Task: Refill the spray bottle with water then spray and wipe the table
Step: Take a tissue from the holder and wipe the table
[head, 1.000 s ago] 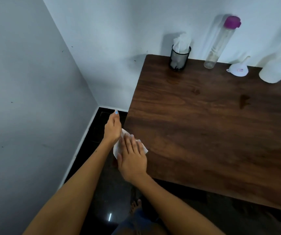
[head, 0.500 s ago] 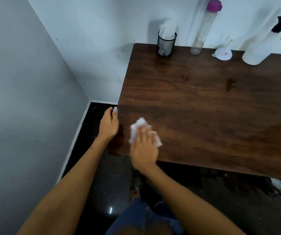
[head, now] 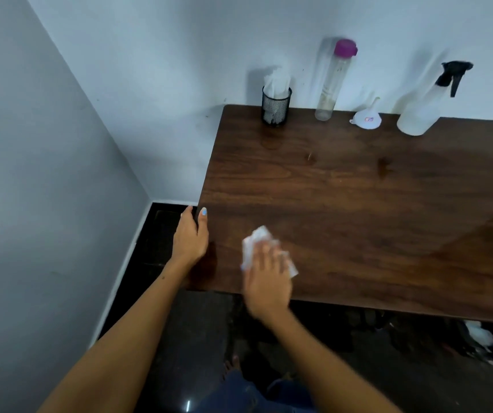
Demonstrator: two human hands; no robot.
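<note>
Flatly, right hand (head: 266, 278) presses crumpled white tissue (head: 257, 242) onto glossy wooden table (head: 358, 204).

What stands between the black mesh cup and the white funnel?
In the head view, a tall clear bottle stands between the mesh cup and funnel.

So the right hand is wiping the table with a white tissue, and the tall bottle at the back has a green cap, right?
Almost. The head view shows the tall bottle's cap is purple, not green. The right hand does press a white tissue on the table.
</note>
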